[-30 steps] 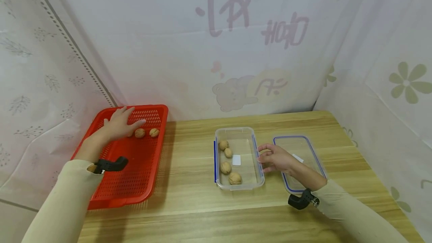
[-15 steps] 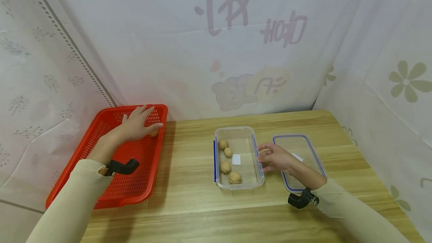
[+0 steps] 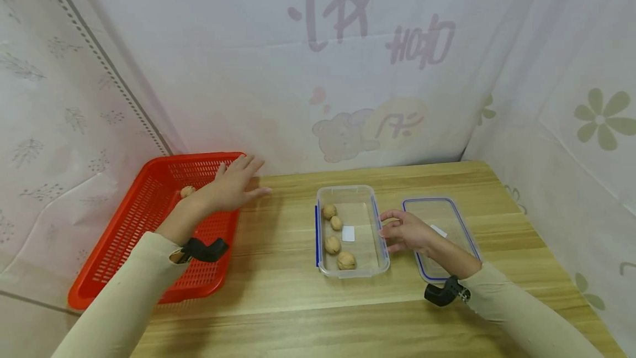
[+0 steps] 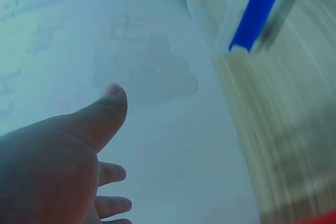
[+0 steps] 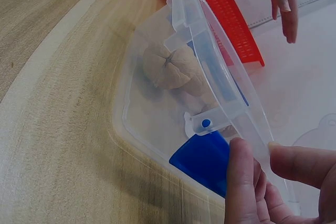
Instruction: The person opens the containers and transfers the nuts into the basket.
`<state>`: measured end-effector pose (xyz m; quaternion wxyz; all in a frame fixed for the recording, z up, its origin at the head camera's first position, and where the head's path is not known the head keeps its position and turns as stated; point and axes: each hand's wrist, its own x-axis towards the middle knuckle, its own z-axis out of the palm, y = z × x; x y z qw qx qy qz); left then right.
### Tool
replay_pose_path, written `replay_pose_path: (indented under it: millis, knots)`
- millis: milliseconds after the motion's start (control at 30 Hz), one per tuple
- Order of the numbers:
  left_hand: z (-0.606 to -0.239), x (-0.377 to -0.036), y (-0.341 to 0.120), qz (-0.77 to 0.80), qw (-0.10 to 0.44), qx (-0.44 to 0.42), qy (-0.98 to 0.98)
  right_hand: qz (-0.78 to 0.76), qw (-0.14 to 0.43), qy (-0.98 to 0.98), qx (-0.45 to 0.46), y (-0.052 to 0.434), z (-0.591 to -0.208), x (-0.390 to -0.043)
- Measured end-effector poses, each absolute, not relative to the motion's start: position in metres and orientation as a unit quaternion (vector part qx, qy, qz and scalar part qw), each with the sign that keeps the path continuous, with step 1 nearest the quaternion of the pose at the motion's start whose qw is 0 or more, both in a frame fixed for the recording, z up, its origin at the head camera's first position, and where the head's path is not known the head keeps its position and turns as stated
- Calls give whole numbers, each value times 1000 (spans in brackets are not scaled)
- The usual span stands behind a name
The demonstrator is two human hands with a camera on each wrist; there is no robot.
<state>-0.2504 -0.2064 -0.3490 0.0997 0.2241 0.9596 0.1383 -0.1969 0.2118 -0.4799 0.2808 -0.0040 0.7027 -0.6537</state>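
Observation:
My left hand (image 3: pixel 231 187) is over the far right rim of the red plastic basket (image 3: pixel 208 291), back upward, fingers spread. In the left wrist view its thumb and fingers (image 4: pixel 113 173) stand apart, with nothing seen between them. A walnut (image 3: pixel 187 191) lies in the basket beside that hand; the hand and forearm hide part of the basket floor. My right hand (image 3: pixel 407 232) holds the right side of a clear food storage box (image 3: pixel 354 274), thumb and fingers at its rim by a blue clip flap (image 5: pixel 202 161). Several walnuts (image 3: pixel 346 261) lie along the box's left side.
The box's clear lid (image 3: pixel 441 211) with a blue seal lies on the wooden table (image 3: pixel 278 325), partly under my right forearm. A printed white curtain (image 3: pixel 278 70) stands behind the table and at both sides.
My left hand has moved right across the basket to its right rim, uncovering a walnut behind it and covering those on the right. My right hand and the box stay in place.

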Motion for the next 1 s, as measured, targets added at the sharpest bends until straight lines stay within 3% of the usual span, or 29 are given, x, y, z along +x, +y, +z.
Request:
replay_pose_path:
  millis: [500,800,1000]
  knots:
    - [-348,-233,-140,124,99,319,934,-656,281,701,-4,212,-480,-196]
    - [-354,-230,-104,125,128,369,912,-654,282,702,-6,212,-479,-196]
    - [-362,-227,-83,128,174,381,899,-653,283,702,-3,211,-479,-197]
